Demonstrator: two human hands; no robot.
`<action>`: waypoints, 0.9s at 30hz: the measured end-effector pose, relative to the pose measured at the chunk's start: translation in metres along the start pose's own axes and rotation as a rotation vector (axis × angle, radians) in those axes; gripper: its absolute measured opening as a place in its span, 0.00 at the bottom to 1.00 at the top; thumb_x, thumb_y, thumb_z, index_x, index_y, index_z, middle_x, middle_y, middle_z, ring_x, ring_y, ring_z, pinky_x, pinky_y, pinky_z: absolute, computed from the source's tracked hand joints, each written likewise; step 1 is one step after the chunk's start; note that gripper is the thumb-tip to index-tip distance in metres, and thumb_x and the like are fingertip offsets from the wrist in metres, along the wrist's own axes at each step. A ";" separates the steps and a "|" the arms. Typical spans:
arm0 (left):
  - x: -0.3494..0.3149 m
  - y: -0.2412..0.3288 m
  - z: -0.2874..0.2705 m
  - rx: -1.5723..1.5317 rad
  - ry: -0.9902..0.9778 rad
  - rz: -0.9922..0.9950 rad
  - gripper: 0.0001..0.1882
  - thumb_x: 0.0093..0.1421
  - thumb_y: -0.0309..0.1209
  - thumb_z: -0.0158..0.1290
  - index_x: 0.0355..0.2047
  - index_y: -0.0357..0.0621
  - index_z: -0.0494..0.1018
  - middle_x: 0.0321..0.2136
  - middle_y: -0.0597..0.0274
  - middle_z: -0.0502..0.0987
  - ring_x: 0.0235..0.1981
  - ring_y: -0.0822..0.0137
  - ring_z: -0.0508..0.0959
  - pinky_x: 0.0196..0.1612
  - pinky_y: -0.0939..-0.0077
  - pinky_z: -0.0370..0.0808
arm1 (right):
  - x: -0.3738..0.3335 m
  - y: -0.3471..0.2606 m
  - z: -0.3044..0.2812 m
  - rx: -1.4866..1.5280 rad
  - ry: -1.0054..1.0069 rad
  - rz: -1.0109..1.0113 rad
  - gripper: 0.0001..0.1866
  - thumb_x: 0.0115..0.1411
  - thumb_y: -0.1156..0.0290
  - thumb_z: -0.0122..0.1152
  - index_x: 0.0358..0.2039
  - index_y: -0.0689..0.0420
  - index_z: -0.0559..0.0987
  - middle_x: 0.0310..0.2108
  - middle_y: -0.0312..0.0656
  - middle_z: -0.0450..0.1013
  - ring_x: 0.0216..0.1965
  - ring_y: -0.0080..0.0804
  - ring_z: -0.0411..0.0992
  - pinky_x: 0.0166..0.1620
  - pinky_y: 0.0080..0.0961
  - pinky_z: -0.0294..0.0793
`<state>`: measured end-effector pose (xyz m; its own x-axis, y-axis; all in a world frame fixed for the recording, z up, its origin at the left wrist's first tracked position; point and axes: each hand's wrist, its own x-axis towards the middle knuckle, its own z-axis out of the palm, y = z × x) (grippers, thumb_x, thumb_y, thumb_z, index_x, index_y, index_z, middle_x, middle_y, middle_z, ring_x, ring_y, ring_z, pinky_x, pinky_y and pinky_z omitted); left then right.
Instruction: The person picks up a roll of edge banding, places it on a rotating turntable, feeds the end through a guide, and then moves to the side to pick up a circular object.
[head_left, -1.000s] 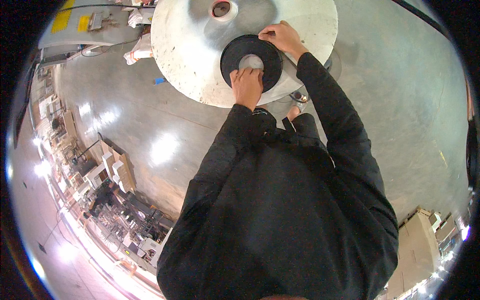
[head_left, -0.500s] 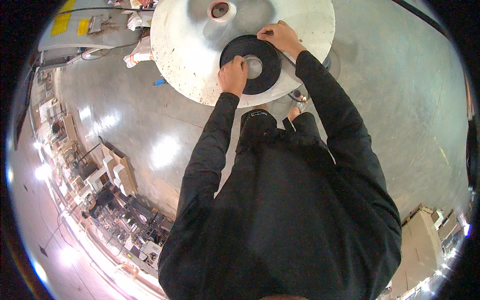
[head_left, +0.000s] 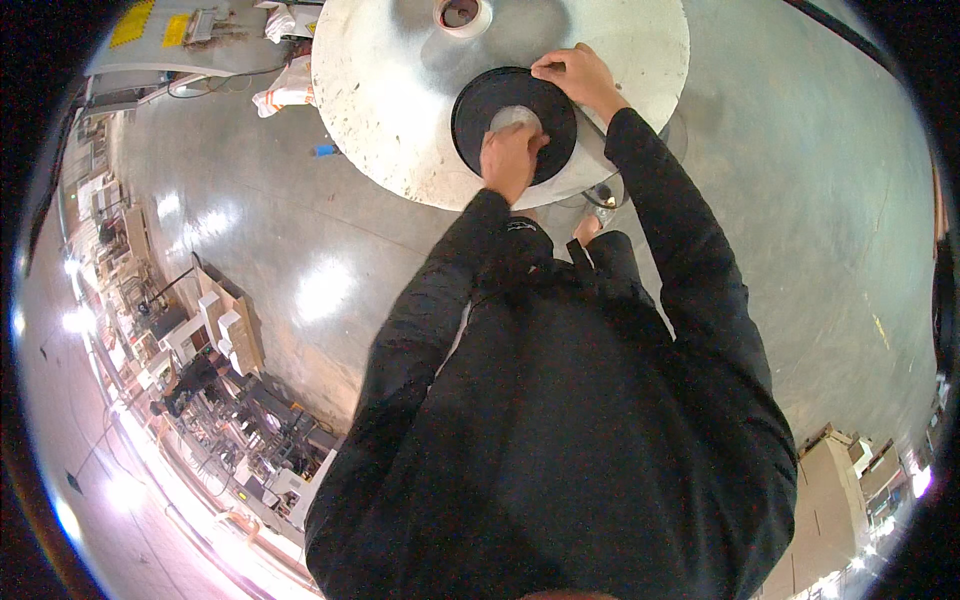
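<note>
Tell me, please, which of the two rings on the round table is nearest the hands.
The larger, black ring: the left hand is over it, the right hand at its edge. The smaller white ring lies farther off, away from both.

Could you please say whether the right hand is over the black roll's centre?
No, the right hand is at the outer edge of the black roll; the left hand is nearer its centre.

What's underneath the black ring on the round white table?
The round white table shows around the black ring; the left hand partly covers its pale centre. Whatever lies directly beneath is hidden.
</note>
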<state>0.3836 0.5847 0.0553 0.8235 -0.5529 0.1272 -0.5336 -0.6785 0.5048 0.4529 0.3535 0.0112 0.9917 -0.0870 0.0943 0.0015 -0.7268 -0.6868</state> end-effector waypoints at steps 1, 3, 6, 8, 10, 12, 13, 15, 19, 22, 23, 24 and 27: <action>-0.008 -0.017 -0.011 0.142 -0.116 0.117 0.05 0.65 0.37 0.63 0.36 0.54 0.86 0.35 0.66 0.84 0.43 0.55 0.82 0.47 0.57 0.69 | -0.003 -0.002 0.001 0.005 0.007 0.004 0.15 0.64 0.42 0.71 0.41 0.34 0.93 0.38 0.30 0.87 0.48 0.40 0.78 0.53 0.41 0.82; -0.008 -0.029 -0.045 0.252 -0.192 0.223 0.06 0.62 0.34 0.64 0.37 0.56 0.89 0.37 0.69 0.85 0.46 0.58 0.79 0.50 0.54 0.66 | -0.010 0.000 -0.002 0.006 0.002 0.042 0.14 0.65 0.43 0.72 0.41 0.35 0.93 0.39 0.30 0.87 0.47 0.39 0.78 0.53 0.39 0.81; -0.009 -0.024 -0.058 0.343 -0.115 0.073 0.07 0.63 0.35 0.63 0.38 0.54 0.89 0.41 0.68 0.86 0.49 0.57 0.78 0.55 0.49 0.66 | -0.012 -0.013 -0.004 0.020 -0.025 0.068 0.14 0.66 0.46 0.72 0.41 0.39 0.93 0.40 0.30 0.88 0.46 0.37 0.78 0.54 0.35 0.79; 0.005 0.004 -0.040 0.364 -0.032 -0.173 0.11 0.64 0.42 0.63 0.36 0.50 0.88 0.43 0.65 0.87 0.48 0.53 0.82 0.54 0.47 0.70 | -0.014 -0.003 -0.007 -0.007 0.011 0.058 0.14 0.66 0.46 0.72 0.41 0.39 0.93 0.39 0.30 0.88 0.46 0.38 0.78 0.53 0.35 0.80; 0.021 0.033 -0.015 0.200 -0.090 -0.459 0.16 0.67 0.46 0.62 0.32 0.47 0.86 0.41 0.57 0.87 0.46 0.48 0.84 0.49 0.48 0.74 | -0.011 -0.001 -0.008 -0.013 -0.002 0.052 0.15 0.66 0.46 0.72 0.41 0.39 0.93 0.39 0.29 0.88 0.46 0.37 0.78 0.53 0.35 0.79; 0.013 0.030 0.023 0.090 0.258 -0.390 0.15 0.69 0.45 0.61 0.37 0.46 0.84 0.37 0.54 0.87 0.42 0.47 0.84 0.52 0.49 0.70 | -0.007 -0.013 -0.004 0.003 -0.021 0.022 0.15 0.66 0.46 0.72 0.42 0.39 0.93 0.40 0.28 0.88 0.47 0.36 0.78 0.53 0.35 0.79; 0.004 0.026 0.033 0.032 0.258 -0.379 0.13 0.70 0.43 0.61 0.38 0.47 0.84 0.37 0.56 0.86 0.44 0.49 0.84 0.53 0.51 0.68 | -0.007 -0.011 -0.003 0.008 -0.025 0.015 0.15 0.66 0.46 0.72 0.42 0.39 0.93 0.39 0.28 0.88 0.47 0.36 0.77 0.53 0.35 0.79; -0.005 0.024 0.035 -0.050 0.164 -0.274 0.10 0.69 0.41 0.62 0.38 0.50 0.85 0.38 0.61 0.85 0.47 0.52 0.83 0.55 0.53 0.65 | -0.006 -0.002 -0.003 -0.001 -0.009 0.008 0.15 0.65 0.44 0.72 0.41 0.38 0.93 0.39 0.28 0.87 0.47 0.37 0.77 0.53 0.37 0.80; -0.028 -0.021 -0.019 0.152 -0.083 0.116 0.06 0.64 0.37 0.64 0.40 0.57 0.88 0.38 0.67 0.84 0.52 0.57 0.78 0.59 0.54 0.60 | -0.014 -0.001 0.002 0.005 0.005 0.034 0.15 0.64 0.41 0.72 0.41 0.35 0.93 0.39 0.29 0.87 0.47 0.39 0.78 0.53 0.41 0.82; -0.018 -0.003 -0.030 0.275 -0.017 0.010 0.10 0.65 0.38 0.63 0.43 0.54 0.87 0.41 0.64 0.85 0.53 0.55 0.78 0.60 0.53 0.62 | -0.012 0.001 -0.001 0.004 0.022 0.037 0.16 0.64 0.41 0.72 0.41 0.35 0.93 0.39 0.29 0.87 0.47 0.40 0.78 0.53 0.41 0.82; -0.013 0.010 -0.023 0.296 0.025 -0.076 0.11 0.65 0.39 0.63 0.44 0.53 0.87 0.41 0.64 0.85 0.52 0.54 0.78 0.61 0.52 0.62 | -0.013 0.006 -0.001 -0.002 0.031 0.037 0.16 0.64 0.41 0.72 0.41 0.36 0.93 0.39 0.29 0.87 0.47 0.40 0.78 0.53 0.41 0.82; -0.003 0.023 -0.013 0.261 -0.018 -0.272 0.14 0.67 0.44 0.62 0.46 0.51 0.84 0.44 0.61 0.86 0.54 0.51 0.79 0.60 0.49 0.64 | -0.010 0.005 -0.003 0.001 0.027 0.036 0.16 0.65 0.42 0.72 0.41 0.37 0.93 0.39 0.29 0.87 0.47 0.39 0.77 0.53 0.39 0.81; 0.009 0.041 0.025 0.076 0.073 -0.442 0.22 0.73 0.50 0.57 0.53 0.45 0.78 0.46 0.56 0.85 0.54 0.46 0.80 0.59 0.45 0.65 | -0.010 -0.008 -0.001 0.014 -0.007 0.029 0.16 0.66 0.45 0.72 0.42 0.40 0.93 0.38 0.29 0.88 0.46 0.37 0.77 0.54 0.36 0.79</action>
<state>0.3643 0.5400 0.0555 0.9854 -0.1684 -0.0251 -0.1381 -0.8768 0.4606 0.4431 0.3592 0.0165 0.9922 -0.1038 0.0693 -0.0259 -0.7145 -0.6992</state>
